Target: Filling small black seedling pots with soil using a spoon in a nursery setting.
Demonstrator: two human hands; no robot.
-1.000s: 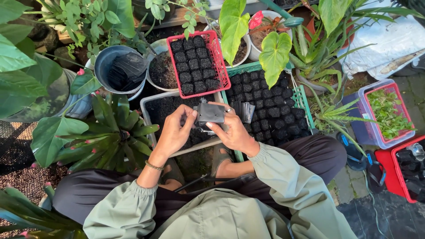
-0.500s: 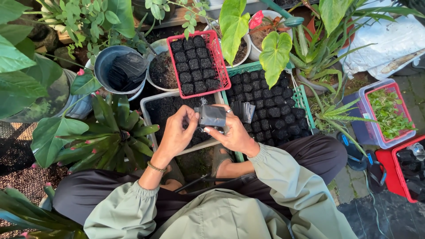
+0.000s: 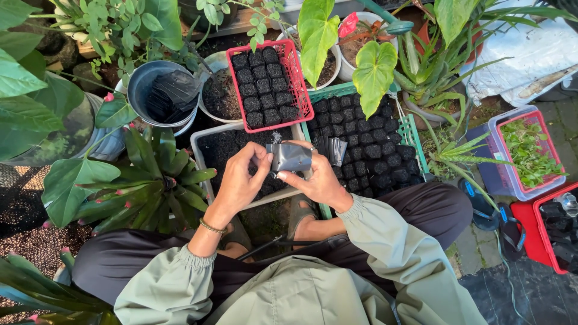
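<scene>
Both hands are pinched on a small black plastic seedling bag (image 3: 289,157), the left hand (image 3: 238,180) gripping its left edge with thumb and fingertips closed on the film, the right hand (image 3: 319,180) clamped along its right and lower side; the bag looks flat and empty, held just above the grey soil tray (image 3: 201,157). Behind that tray sits a red crate (image 3: 298,78) packed with filled black bags, and to the tray's right a green crate (image 3: 409,132) holds many more, with a loose sheaf of unfilled bags (image 3: 331,150) lying on them. So a good many bags look done, I'd say, while this one has no soil in it yet. Left of the tray, a black pot (image 3: 159,93) stands among leafy plants.
</scene>
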